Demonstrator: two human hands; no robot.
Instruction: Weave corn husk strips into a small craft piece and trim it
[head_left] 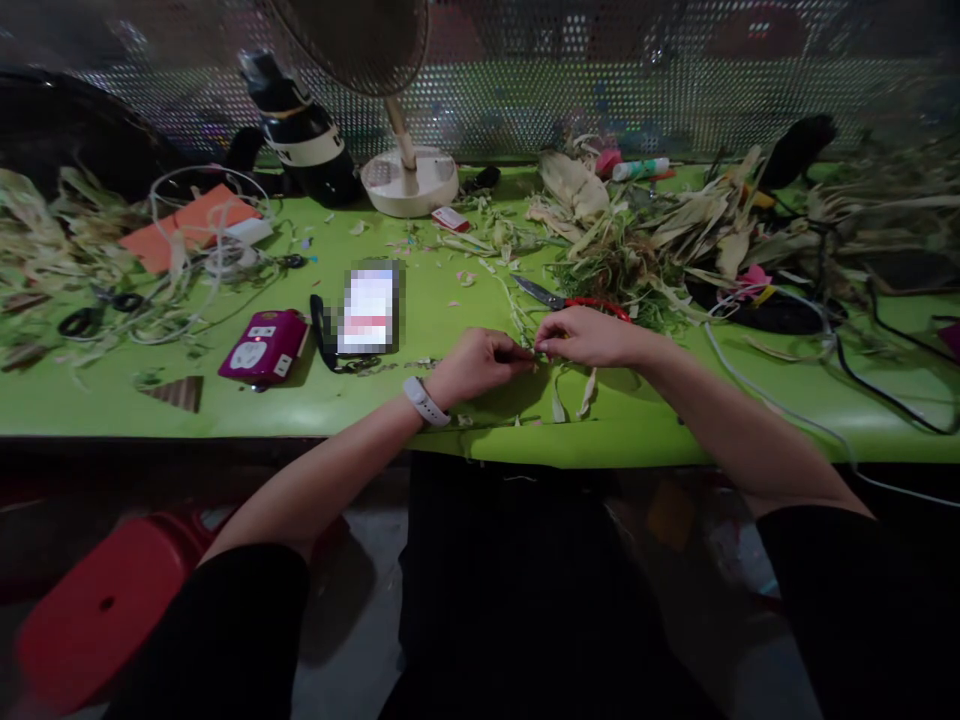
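Observation:
My left hand (pixel 481 368), with a white band on its wrist, pinches at the lower end of a thin green plant stem (pixel 516 305). Facing it, my right hand (pixel 576 337) has thumb and fingertips closed at the same spot, nearly touching the left fingertips. The small piece between the fingers is mostly hidden. The stem runs up and away across the green tabletop (pixel 435 300). Just beyond my right hand lie scissors (pixel 566 298) with red handles, blades pointing left. Pale leaf strips (pixel 587 392) lie below the hands.
Dried husks and leaves (pixel 697 220) pile up at the right, with a white cable (pixel 780 400) running past. A lit phone (pixel 367 310) and a purple box (pixel 264 347) lie left. Behind stand a fan (pixel 409 185) and a black bottle (pixel 307 140). Black-handled scissors (pixel 97 310) lie far left.

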